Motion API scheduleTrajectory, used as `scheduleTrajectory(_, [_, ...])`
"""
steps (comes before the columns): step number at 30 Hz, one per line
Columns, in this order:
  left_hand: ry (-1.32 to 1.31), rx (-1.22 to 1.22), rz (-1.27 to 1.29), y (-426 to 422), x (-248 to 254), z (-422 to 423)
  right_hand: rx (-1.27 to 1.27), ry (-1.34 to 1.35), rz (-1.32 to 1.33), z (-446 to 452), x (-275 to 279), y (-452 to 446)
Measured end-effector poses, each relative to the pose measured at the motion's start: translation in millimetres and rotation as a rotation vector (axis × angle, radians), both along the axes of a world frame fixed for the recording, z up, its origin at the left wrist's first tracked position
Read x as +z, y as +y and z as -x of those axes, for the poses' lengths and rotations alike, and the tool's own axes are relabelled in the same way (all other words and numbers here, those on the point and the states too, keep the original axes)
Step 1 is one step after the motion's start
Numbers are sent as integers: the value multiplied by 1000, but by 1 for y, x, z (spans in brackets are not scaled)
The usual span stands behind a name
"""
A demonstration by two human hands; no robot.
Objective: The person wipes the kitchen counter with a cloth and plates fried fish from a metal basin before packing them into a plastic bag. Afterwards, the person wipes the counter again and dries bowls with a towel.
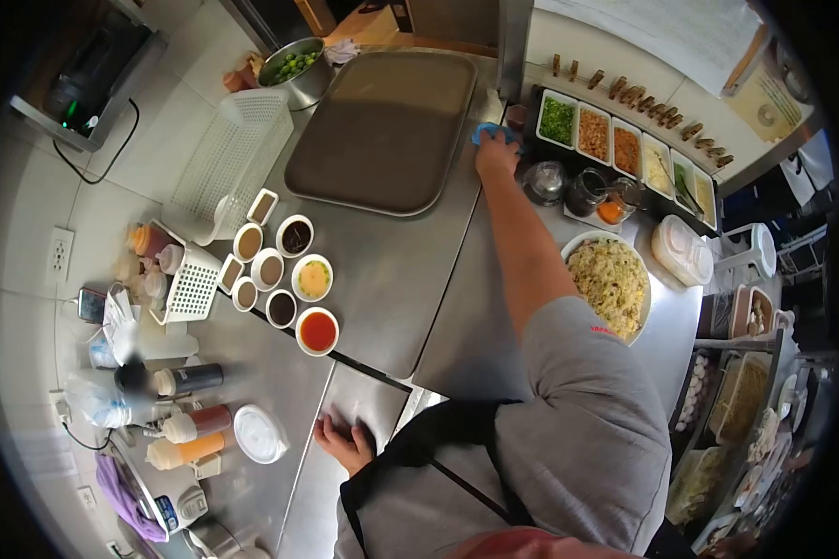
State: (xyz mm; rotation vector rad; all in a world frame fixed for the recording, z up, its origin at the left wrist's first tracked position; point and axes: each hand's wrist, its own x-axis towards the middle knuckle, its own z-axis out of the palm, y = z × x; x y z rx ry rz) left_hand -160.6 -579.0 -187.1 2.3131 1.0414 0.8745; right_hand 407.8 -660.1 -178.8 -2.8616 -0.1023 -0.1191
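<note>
My right hand (497,156) is stretched far forward, its fingers closed on a blue cloth (490,132) pressed against the steel counter near the back wall. To its left lies a big brown tray (382,135). My left hand (347,447) rests on the near counter edge with its fingers apart, holding nothing. Ahead of the left hand stand several small bowls of sauce, among them a red sauce bowl (318,332) and a bowl of yellow liquid (312,278). A large bowl of fried rice (609,284) sits right of my right arm.
Toppings fill a row of containers (594,132) at the back right, with glass jars (587,193) in front. A white perforated basket (233,158) and a metal pot of greens (295,70) stand back left. Squeeze bottles (196,424) and a white lid (260,434) lie at left.
</note>
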Motion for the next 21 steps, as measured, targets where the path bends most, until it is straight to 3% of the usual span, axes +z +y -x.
scheduleTrajectory(4, [84, 12, -42, -1, 7, 1, -46, 16, -223, 54, -30, 10])
scheduleTrajectory(6, [40, 1, -14, 0, 4, 1, -204, 92, -470, 119, 3, 20])
scheduleTrajectory(8, [26, -11, -1, 3, -3, 5, 276, -4, -69, 170, 9, 15])
scheduleTrajectory(11, [-1, -52, 13, 3, -1, 8, 501, -167, 27, 213, 4, 7])
scheduleTrajectory(16, [100, -122, -33, -1, 21, 8, 477, -94, -92, 227, 3, -61])
scheduleTrajectory(21, [19, -201, 62, 3, 16, 20, 615, -57, -65, 338, 23, -153])
